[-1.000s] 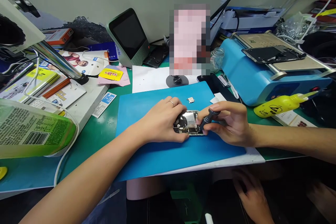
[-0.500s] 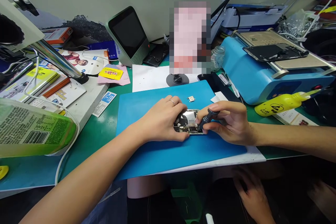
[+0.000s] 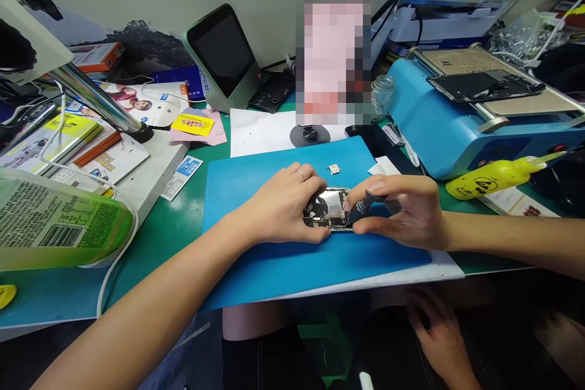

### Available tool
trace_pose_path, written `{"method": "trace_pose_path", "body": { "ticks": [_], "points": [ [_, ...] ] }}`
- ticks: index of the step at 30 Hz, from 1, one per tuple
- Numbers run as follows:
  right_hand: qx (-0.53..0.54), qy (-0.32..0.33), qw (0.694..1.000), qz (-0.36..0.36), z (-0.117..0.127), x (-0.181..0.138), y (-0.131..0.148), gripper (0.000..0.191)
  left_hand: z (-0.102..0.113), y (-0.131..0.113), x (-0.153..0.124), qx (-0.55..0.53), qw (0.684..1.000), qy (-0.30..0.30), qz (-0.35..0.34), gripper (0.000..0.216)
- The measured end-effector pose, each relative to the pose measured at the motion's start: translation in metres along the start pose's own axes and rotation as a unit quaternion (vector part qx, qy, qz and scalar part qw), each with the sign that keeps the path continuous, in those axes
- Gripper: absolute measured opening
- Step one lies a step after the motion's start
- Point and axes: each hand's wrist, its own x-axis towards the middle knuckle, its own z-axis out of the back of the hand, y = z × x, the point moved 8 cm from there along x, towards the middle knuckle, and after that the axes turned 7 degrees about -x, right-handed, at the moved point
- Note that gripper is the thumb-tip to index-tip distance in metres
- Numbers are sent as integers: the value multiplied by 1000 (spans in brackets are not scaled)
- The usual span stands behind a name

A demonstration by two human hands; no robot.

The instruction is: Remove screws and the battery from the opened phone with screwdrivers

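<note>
Barely any change from half a second back. Left grip (image 3: 283, 204) and right grip (image 3: 406, 210) are in the same spots, and the opened phone (image 3: 329, 207) hasn't shifted on the blue mat (image 3: 274, 262). Only differences: the screwdriver (image 3: 363, 206) sits a touch flatter and is more covered by my index finger, and the view has tipped slightly.

Phone lies flat near mat centre, innards up. Its long axis runs left-right, roughly parallel to the mat's near edge. The left end is under my hand, so I can't tell which end is the top.

Left grip is clamped over the phone's left end, thumb along the near edge. Right grip is pinched on the driver, with the tip down-left into the phone's right end and the handle up-right.

A small metal part (image 3: 334, 168) sits loose on the mat just behind the phone. Another person's hand (image 3: 439, 335) is below the bench (image 3: 173, 231) edge.
</note>
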Motion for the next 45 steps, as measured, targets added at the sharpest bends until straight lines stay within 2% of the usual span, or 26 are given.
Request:
{"method": "trace_pose_path", "body": {
  "ticks": [3,8,11,15,24,29,37,41,45],
  "points": [
    [-32,-18,999,20,5,8,9,72,0,0,0,-2,1000,-1,-1,58],
    [-82,-85,993,30,14,10,13,90,2,-1,0,-3,1000,3,-1,59],
    [-83,-105,990,36,17,9,14,85,2,-2,0,4,1000,7,0,59],
    [-68,-67,995,28,11,13,16,86,2,-2,1,5,1000,8,2,59],
    [-65,-86,994,12,15,21,19,86,1,-1,0,-1,1000,0,-3,55],
    [-51,-61,997,0,13,23,19,85,0,-1,0,-4,1000,5,1,56],
    [-49,-68,996,-21,18,24,14,81,2,-1,0,-3,1000,7,4,56],
    [-35,-50,998,-23,16,29,15,79,2,-2,0,-9,1000,9,4,55],
    [-23,-25,999,-23,12,32,18,84,1,-2,0,-5,1000,4,1,53]
  ]
}}
